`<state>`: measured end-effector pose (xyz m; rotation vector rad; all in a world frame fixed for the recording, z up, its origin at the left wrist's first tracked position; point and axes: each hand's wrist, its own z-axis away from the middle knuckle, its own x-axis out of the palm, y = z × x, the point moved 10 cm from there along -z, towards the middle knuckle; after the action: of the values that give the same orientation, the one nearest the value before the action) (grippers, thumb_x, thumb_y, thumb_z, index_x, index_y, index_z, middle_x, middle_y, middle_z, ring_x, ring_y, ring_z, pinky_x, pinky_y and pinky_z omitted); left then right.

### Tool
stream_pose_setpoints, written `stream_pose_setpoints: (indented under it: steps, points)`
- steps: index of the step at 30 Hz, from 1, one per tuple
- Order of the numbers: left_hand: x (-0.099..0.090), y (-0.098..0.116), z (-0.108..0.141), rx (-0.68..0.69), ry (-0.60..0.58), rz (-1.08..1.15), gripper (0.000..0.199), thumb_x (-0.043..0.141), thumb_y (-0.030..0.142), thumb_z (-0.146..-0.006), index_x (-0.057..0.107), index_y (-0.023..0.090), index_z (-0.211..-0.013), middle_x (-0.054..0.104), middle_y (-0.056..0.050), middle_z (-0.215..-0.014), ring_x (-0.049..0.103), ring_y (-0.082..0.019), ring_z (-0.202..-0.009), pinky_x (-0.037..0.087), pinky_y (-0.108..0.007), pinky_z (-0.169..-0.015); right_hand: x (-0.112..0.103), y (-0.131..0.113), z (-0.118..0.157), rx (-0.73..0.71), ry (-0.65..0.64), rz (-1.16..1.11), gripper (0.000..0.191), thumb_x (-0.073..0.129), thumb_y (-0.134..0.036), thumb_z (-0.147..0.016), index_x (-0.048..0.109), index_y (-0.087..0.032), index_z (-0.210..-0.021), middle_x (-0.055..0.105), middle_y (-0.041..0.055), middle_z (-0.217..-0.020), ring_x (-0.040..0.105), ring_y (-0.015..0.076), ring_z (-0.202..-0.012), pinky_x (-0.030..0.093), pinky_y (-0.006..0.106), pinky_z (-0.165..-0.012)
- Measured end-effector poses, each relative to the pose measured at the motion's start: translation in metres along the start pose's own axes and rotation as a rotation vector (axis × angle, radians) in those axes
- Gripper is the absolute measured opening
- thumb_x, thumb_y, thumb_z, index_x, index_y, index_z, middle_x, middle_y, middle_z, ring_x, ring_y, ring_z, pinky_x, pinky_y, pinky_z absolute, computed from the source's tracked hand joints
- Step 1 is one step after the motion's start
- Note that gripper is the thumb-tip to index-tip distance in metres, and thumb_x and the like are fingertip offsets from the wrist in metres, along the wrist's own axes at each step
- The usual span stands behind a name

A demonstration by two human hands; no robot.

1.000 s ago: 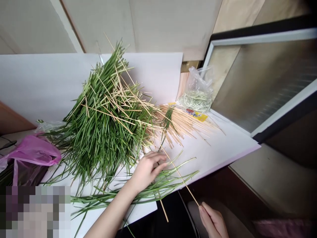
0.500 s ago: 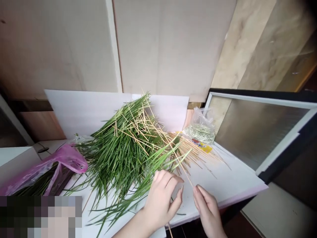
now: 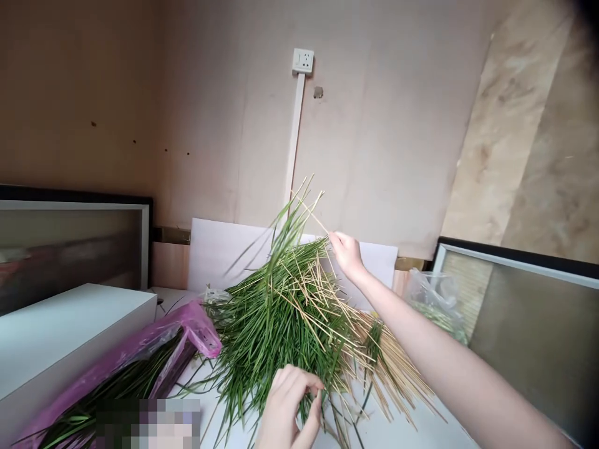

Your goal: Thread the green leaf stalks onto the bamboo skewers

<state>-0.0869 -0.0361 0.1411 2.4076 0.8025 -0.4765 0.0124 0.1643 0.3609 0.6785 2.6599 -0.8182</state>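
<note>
Stick of thin tan wood (image 3: 320, 223), long axis slanting up-left, pinched in R hand (image 3: 346, 252) fingers; L hand (image 3: 287, 402) fingers curled w/ narrow gap.

Back wall (image 3: 402, 125): plain, pale pinkish grey; fitted with a white socket plate (image 3: 303, 62), beneath which a white trunking strip (image 3: 295, 137) is run downward; a small grey fitting (image 3: 318, 92) is mounted just beside it. Left wall (image 3: 79, 75): brown-toned, marked by a row of small dark spots. Right wall (image 3: 491, 149): faced in marbled beige and brown. Two dark-edged, pale-framed panels, one at left (image 3: 70, 249), one at right (image 3: 538, 337). White sheet (image 3: 213, 255): stood along the back wall's foot. White box-shaped unit (image 3: 79, 324): placed at left. Tabletop (image 3: 397, 430): white. Upper left corner: dimly lit.
</note>
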Motion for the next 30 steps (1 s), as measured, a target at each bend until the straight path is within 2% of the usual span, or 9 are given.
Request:
stream_pose_setpoints:
  steps: [3, 6, 11, 15, 20, 23, 26, 28, 30]
  points:
    - [-0.015, -0.010, 0.011, -0.054, 0.003, -0.002, 0.012, 0.050, 0.015, -0.094, 0.056, 0.024, -0.100, 0.066, -0.005, -0.090, 0.060, -0.021, -0.082, 0.048, -0.033, -0.073, 0.035, 0.013, -0.041, 0.124, -0.010, 0.123, 0.033, 0.057, -0.037, -0.105, 0.062, -0.015, -0.080, 0.062, -0.0014, -0.077, 0.062, 0.0170, -0.072, 0.052, 0.031, -0.069]
    - [-0.031, -0.018, 0.023, -0.082, 0.008, -0.016, 0.010, 0.051, 0.017, -0.094, 0.058, 0.024, -0.097, 0.066, -0.005, -0.087, 0.061, -0.021, -0.079, 0.048, -0.032, -0.071, 0.076, 0.038, -0.048, 0.248, -0.119, 0.226, 0.021, 0.062, -0.035, -0.104, 0.068, -0.015, -0.105, 0.069, 0.0051, -0.104, 0.068, 0.0205, -0.088, 0.058, 0.038, -0.080]
    - [-0.067, -0.036, 0.043, -0.216, 0.085, -0.004, 0.012, 0.050, 0.024, -0.097, 0.062, 0.025, -0.095, 0.066, -0.004, -0.084, 0.061, -0.021, -0.079, 0.049, -0.032, -0.072, 0.140, 0.078, -0.008, 0.392, -0.387, 0.344, 0.022, 0.064, -0.031, -0.103, 0.066, -0.016, -0.119, 0.067, 0.0084, -0.118, 0.068, 0.0225, -0.096, 0.059, 0.041, -0.084]
    - [-0.084, -0.041, 0.055, -0.293, 0.037, 0.004, 0.014, 0.049, 0.028, -0.098, 0.062, 0.024, -0.099, 0.067, -0.005, -0.088, 0.063, -0.021, -0.082, 0.051, -0.031, -0.075, 0.164, 0.090, 0.026, 0.409, -0.522, 0.415, 0.023, 0.064, -0.031, -0.103, 0.065, -0.017, -0.120, 0.066, 0.0089, -0.121, 0.068, 0.0237, -0.100, 0.058, 0.043, -0.087]
    - [-0.087, -0.045, 0.066, -0.441, -0.077, -0.001, 0.020, 0.049, 0.035, -0.099, 0.062, 0.024, -0.109, 0.069, -0.007, -0.098, 0.064, -0.021, -0.090, 0.051, -0.030, -0.080, 0.168, 0.096, 0.043, 0.347, -0.616, 0.446, 0.022, 0.064, -0.033, -0.103, 0.066, -0.015, -0.116, 0.068, 0.0077, -0.114, 0.069, 0.0222, -0.094, 0.059, 0.041, -0.083]
    - [-0.089, -0.060, 0.067, -0.535, -0.206, -0.023, 0.022, 0.050, 0.037, -0.098, 0.064, 0.024, -0.109, 0.071, -0.005, -0.099, 0.065, -0.019, -0.086, 0.050, -0.026, -0.072, 0.159, 0.096, 0.044, 0.290, -0.606, 0.455, 0.026, 0.064, -0.037, -0.102, 0.066, -0.015, -0.116, 0.069, 0.0075, -0.110, 0.069, 0.0230, -0.093, 0.057, 0.042, -0.084]
    - [-0.119, -0.100, 0.063, -0.634, -0.293, -0.240, 0.025, 0.045, 0.030, -0.097, 0.068, 0.021, -0.099, 0.073, -0.005, -0.097, 0.067, -0.019, -0.084, 0.048, -0.026, -0.071, 0.132, 0.089, 0.049, 0.211, -0.514, 0.452, 0.034, 0.059, -0.043, -0.102, 0.062, -0.014, -0.119, 0.071, 0.0105, -0.105, 0.069, 0.0275, -0.093, 0.054, 0.040, -0.079]
    - [-0.149, -0.144, 0.069, -0.789, -0.421, -0.515, 0.027, 0.044, 0.028, -0.096, 0.071, 0.023, -0.096, 0.074, -0.003, -0.101, 0.069, -0.020, -0.092, 0.048, -0.027, -0.082, 0.103, 0.082, 0.063, 0.141, -0.434, 0.433, 0.030, 0.054, -0.041, -0.103, 0.060, -0.017, -0.121, 0.073, 0.0092, -0.103, 0.069, 0.0273, -0.089, 0.052, 0.036, -0.072]
    - [-0.179, -0.186, 0.072, -0.902, -0.474, -0.612, 0.025, 0.051, 0.029, -0.094, 0.071, 0.019, -0.084, 0.074, -0.008, -0.090, 0.070, -0.025, -0.089, 0.049, -0.032, -0.082, 0.073, 0.079, 0.086, 0.069, -0.370, 0.400, 0.024, 0.052, -0.038, -0.104, 0.059, -0.022, -0.121, 0.073, 0.0051, -0.102, 0.069, 0.0240, -0.080, 0.050, 0.033, -0.066]
